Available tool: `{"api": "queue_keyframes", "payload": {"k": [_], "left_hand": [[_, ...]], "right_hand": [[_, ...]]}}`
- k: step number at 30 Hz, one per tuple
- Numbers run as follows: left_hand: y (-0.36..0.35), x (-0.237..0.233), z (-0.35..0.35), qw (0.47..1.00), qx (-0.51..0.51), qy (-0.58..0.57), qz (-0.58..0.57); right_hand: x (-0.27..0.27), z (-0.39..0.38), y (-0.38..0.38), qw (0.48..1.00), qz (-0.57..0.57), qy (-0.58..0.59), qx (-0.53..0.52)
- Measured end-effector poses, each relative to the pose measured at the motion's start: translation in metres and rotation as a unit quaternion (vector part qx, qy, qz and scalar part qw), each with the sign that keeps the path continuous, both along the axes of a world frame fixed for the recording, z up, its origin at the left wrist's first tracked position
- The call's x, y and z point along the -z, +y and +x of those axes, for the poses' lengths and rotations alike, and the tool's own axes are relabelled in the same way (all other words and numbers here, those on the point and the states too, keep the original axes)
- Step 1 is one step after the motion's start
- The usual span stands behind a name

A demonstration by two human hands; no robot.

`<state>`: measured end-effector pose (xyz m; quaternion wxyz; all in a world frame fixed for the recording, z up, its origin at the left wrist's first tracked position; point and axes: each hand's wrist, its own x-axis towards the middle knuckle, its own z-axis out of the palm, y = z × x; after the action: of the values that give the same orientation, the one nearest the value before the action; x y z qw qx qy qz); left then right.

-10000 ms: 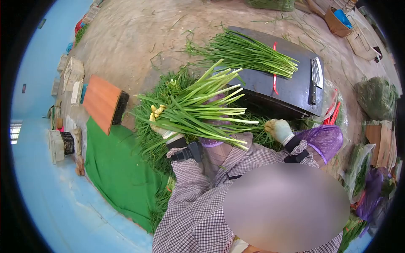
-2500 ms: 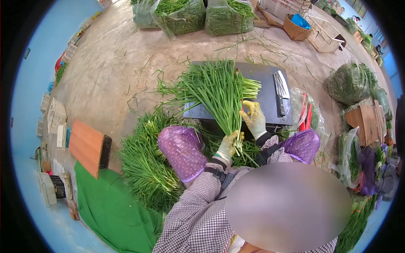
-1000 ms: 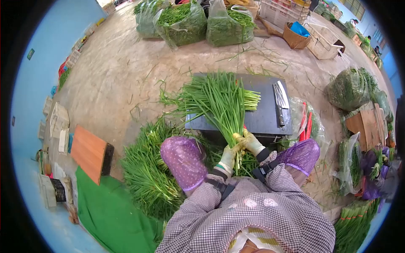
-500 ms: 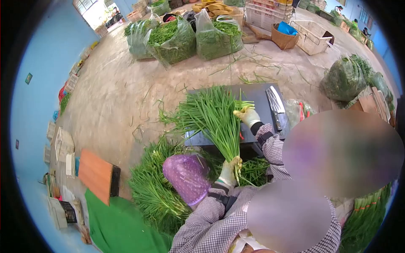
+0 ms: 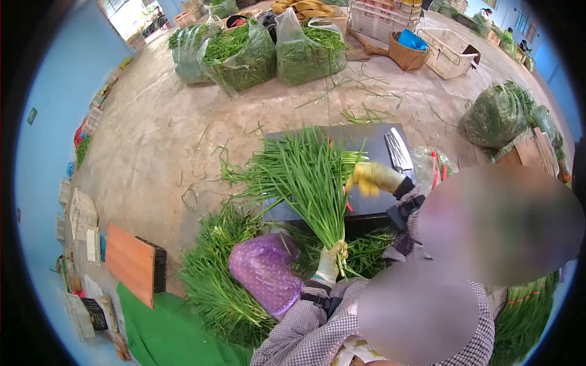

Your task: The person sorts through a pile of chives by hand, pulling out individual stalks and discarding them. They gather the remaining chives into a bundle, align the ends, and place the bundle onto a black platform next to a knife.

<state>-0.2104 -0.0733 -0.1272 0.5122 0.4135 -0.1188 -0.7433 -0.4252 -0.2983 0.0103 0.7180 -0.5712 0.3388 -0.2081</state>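
A loose pile (image 5: 213, 287) of greens lies on the floor. The left hand (image 5: 330, 261) has its fingers closed round the stem end of a bunch (image 5: 302, 174), which fans out over the dark desk (image 5: 373, 204). The right hand (image 5: 371, 177) is at the bunch's right edge, too blurred to tell its grip. A knife (image 5: 398, 149) lies just beside it.

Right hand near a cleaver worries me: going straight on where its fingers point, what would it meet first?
Probably the bunch of green stalks that the left hand holds; the right hand points at it, away from the cleaver. Depth is unclear.
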Motion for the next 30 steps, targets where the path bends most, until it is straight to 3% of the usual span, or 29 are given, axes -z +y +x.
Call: {"api": "queue_keyframes", "payload": {"k": [1,2,3,6,10,13,14,17,18,19,21,22,23,24,25,27,28,29,30], "left_hand": [[-0.003,0.003,0.000,1.000,0.001,0.002,-0.001],[-0.003,0.006,0.000,1.000,0.004,0.004,0.000],[-0.003,0.008,0.000,1.000,0.009,0.007,0.001],[-0.002,0.004,-0.003,1.000,0.010,0.008,0.006],[-0.002,-0.002,0.000,1.000,0.013,-0.014,0.011],[0.000,-0.003,0.002,1.000,0.013,-0.020,0.013],[0.000,-0.002,0.003,0.999,0.018,-0.023,0.017],[-0.002,-0.005,0.003,0.999,0.022,-0.024,0.010],[-0.003,-0.004,0.002,1.000,0.023,-0.020,0.008],[-0.005,-0.004,0.002,1.000,0.023,-0.014,0.007],[-0.004,0.000,0.000,1.000,0.018,-0.011,0.016],[-0.004,0.003,0.000,1.000,0.016,-0.011,0.019],[-0.004,0.005,0.000,0.999,0.012,-0.018,0.031],[-0.006,0.008,0.000,0.999,0.008,-0.025,0.043],[-0.005,0.008,-0.002,0.998,0.006,-0.031,0.056],[-0.003,0.006,-0.001,0.999,0.001,-0.012,0.047],[-0.005,0.003,-0.002,0.999,-0.004,-0.002,0.039],[-0.006,0.002,-0.003,0.999,-0.001,-0.002,0.040],[-0.005,0.001,-0.003,0.999,0.002,-0.003,0.041]], "right_hand": [[-0.029,-0.002,0.017,0.986,0.011,-0.025,-0.166],[-0.028,0.001,0.014,0.973,0.020,0.146,-0.175],[-0.023,0.003,0.010,0.932,0.031,0.312,-0.179],[0.026,-0.002,-0.024,0.903,0.053,0.423,-0.046],[0.095,0.035,-0.027,0.951,0.003,0.233,0.202],[0.094,0.038,-0.032,0.938,-0.028,0.203,0.279],[0.088,0.042,-0.023,0.906,0.072,0.037,0.415],[0.086,0.012,-0.032,0.912,0.049,-0.102,0.395],[0.053,0.018,-0.018,0.901,0.039,-0.148,0.405],[0.043,0.013,-0.014,0.912,-0.019,-0.125,0.390],[0.003,0.004,0.008,0.964,-0.087,-0.084,0.236],[-0.031,0.005,0.018,0.999,0.006,-0.031,0.024],[-0.057,0.009,0.026,0.977,0.098,0.021,-0.188],[-0.060,0.018,0.034,0.930,0.122,0.148,-0.315],[-0.057,0.021,0.039,0.927,0.122,0.154,-0.318],[-0.020,0.022,0.021,0.947,-0.127,0.245,-0.167],[-0.032,0.037,0.011,0.937,-0.143,0.318,-0.025],[0.012,0.037,-0.008,0.875,-0.373,0.288,0.107],[0.033,0.041,-0.022,0.777,-0.504,0.353,0.131]]}}
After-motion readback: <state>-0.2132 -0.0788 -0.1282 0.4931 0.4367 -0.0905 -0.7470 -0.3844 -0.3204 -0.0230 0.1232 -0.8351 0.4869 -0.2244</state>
